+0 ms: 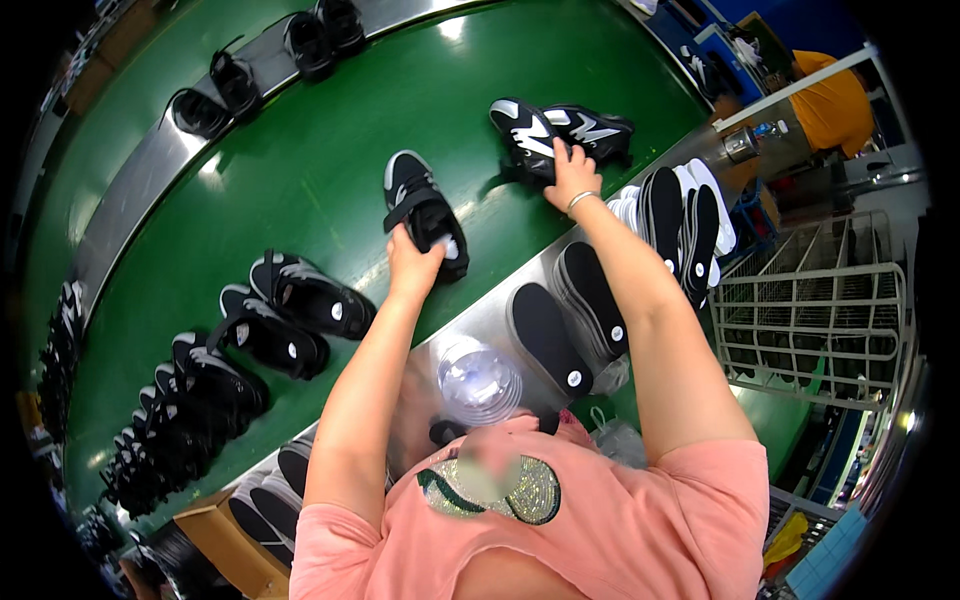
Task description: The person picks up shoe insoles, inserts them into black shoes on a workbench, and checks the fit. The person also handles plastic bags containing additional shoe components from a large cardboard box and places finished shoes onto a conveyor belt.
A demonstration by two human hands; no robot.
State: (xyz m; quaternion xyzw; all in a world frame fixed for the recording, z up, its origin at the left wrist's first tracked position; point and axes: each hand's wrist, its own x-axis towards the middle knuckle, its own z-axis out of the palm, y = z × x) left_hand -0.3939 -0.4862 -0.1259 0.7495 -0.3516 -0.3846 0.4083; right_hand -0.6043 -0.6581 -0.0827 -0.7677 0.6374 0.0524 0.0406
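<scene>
My left hand point(412, 265) grips the collar of a black and grey sneaker point(408, 180), its toe pointing away from me. Something white shows inside that shoe's heel. Farther right, my right hand point(574, 180) is closed on a black sneaker with white side stripes point(518, 125). Another sneaker of the same kind point(598, 132) lies on its side, right against it. Both shoes are over the green belt point(310, 190). The fingertips of my right hand are partly hidden behind the shoe.
Several black sneakers point(300, 295) line the belt at left; others point(232, 80) stand on the far metal rail. Stacked insoles point(545, 335) and a stack of clear plastic cups or lids point(480, 380) sit on the near metal ledge. A wire rack point(820, 330) and a person in orange point(832, 105) are at right.
</scene>
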